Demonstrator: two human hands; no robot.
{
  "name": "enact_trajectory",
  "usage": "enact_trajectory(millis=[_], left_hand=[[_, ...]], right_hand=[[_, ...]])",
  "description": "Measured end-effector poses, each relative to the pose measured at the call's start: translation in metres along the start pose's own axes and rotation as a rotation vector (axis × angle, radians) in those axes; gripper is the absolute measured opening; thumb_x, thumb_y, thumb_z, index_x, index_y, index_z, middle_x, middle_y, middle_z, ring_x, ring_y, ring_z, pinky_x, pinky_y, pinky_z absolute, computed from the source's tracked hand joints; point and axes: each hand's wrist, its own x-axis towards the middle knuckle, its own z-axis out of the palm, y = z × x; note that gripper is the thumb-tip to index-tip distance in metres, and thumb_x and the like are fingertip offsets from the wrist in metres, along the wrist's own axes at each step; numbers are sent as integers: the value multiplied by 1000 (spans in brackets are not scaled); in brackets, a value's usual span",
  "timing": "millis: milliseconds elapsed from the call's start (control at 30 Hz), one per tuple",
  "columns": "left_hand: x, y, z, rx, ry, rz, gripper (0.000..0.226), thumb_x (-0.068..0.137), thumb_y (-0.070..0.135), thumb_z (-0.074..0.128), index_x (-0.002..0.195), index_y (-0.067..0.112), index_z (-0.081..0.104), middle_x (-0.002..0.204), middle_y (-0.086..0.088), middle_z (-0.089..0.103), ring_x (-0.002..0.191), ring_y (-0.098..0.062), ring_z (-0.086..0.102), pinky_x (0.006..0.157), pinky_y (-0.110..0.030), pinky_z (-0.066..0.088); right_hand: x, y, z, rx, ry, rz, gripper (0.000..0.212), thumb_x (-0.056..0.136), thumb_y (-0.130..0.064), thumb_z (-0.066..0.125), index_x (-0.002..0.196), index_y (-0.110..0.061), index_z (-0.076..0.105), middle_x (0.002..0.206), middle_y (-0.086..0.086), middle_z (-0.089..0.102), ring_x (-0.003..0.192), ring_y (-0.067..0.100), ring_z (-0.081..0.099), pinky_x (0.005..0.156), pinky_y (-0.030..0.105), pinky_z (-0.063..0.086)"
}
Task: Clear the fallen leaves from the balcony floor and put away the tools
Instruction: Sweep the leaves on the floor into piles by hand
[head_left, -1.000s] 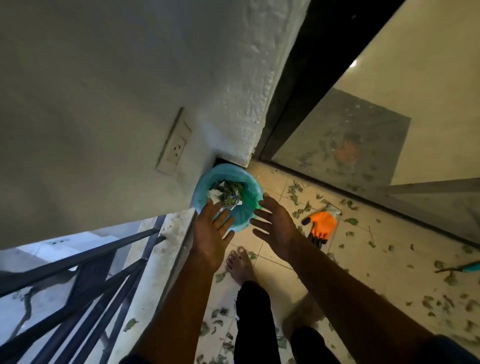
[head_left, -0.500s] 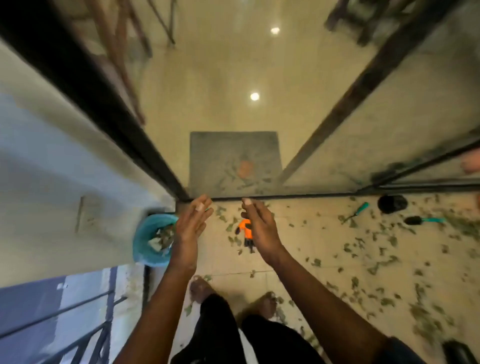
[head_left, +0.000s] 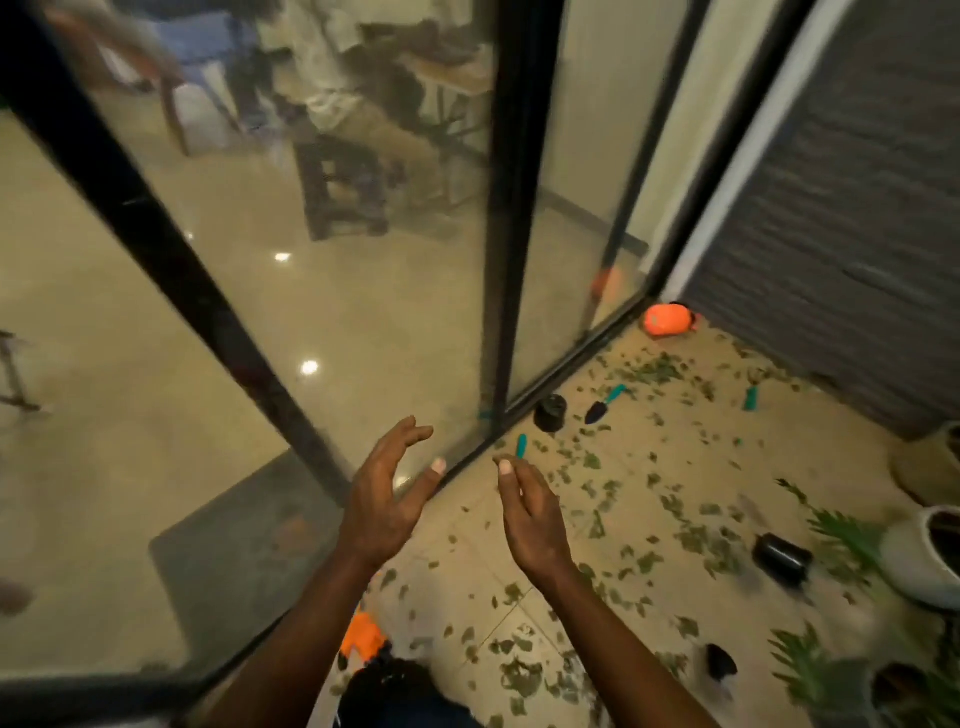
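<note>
Hands: you are holding your left hand (head_left: 382, 501) and right hand (head_left: 530, 512) out, fingers loose, gripping nothing.
Leaves: leaves (head_left: 691, 540) are lying scattered across the floor (head_left: 810, 441) beside the glass door (head_left: 363, 312).
Trowel: the trowel (head_left: 605, 402) is lying among them near the door.

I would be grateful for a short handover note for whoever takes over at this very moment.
Left hand and right hand: both open, empty, raised apart.
Leaves lie scattered across the tiles, thickest toward the far corner.
Teal-handled trowel lies near a black pot; second teal-handled tool near the grey wall; orange glove by the glass door.
Done: no cleared patch visible. Left: gather the leaves, put away the tools.
</note>
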Motion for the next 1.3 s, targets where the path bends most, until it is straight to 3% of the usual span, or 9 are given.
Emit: enact_trajectory(millis=[133, 333, 467, 600, 767, 833, 933, 1100, 1300], left_hand=[[60, 30, 61, 4, -124, 69, 59, 88, 67, 56, 136, 34, 64, 154, 9, 51, 142, -3, 45, 115, -26, 35], [152, 46, 149, -22, -259, 101, 56, 85, 62, 64, 130, 28, 69, 145, 8, 60, 133, -3, 54, 108, -10, 38], [229, 60, 205, -13, -352, 136, 36, 92, 37, 76, 126, 27, 70, 135, 26, 56, 121, 19, 51, 101, -1, 37], [295, 88, 264, -32, -492, 220, 37, 89, 40, 71, 124, 28, 67, 127, 31, 54, 110, 27, 49, 92, 3, 36], [351, 115, 347, 17, -711, 216, 36, 93, 54, 70, 125, 38, 67, 128, 36, 58, 106, -13, 69, 89, -32, 58], [367, 130, 381, 18, -765, 216, 31, 100, 47, 64, 127, 33, 68, 128, 20, 63, 114, -13, 64, 96, -24, 52], [387, 157, 434, -8, -816, 236, 52, 103, 62, 41, 129, 26, 68, 104, -5, 71, 101, -22, 65, 95, -37, 50], [429, 192, 524, 20, -834, 271, 40, 105, 51, 39, 126, 31, 67, 122, 12, 65, 118, -10, 60, 103, -31, 45], [472, 239, 617, 207, -888, 376, 44, 106, 44, 48, 130, 11, 67, 133, -5, 66, 125, -22, 59, 98, -19, 36]], right_hand=[[32, 24, -69, -34, 175, 23, 34, 107, -49, 46, 130, -32, 64, 122, -13, 64, 113, 0, 58, 100, 33, 50], [93, 60, -147, -60, 301, 143, 27, 105, -36, 55, 131, -35, 61, 132, -10, 60, 120, 7, 58, 101, 35, 52], [146, 76, -203, -143, 390, 227, 32, 104, -32, 58, 135, -28, 60, 136, -5, 60, 125, 11, 56, 102, 36, 51], [185, 84, -255, -135, 524, 287, 33, 103, -30, 59, 137, -30, 59, 138, -1, 59, 128, 15, 56, 105, 42, 51], [202, 103, -310, -64, 674, 379, 32, 102, -24, 59, 134, -31, 60, 137, 3, 60, 127, 19, 57, 100, 47, 54], [207, 112, -332, -35, 719, 408, 32, 102, -22, 60, 132, -31, 60, 137, 3, 59, 126, 20, 57, 100, 47, 54], [222, 133, -369, -17, 777, 488, 33, 102, -22, 61, 135, -27, 62, 138, 2, 60, 124, 18, 58, 102, 44, 53], [264, 174, -442, -4, 791, 511, 35, 101, -23, 62, 136, -25, 60, 138, 2, 60, 124, 16, 56, 104, 44, 51], [301, 199, -528, 52, 814, 569, 37, 98, -27, 64, 134, -32, 59, 131, -2, 59, 115, 21, 63, 94, 51, 57]])
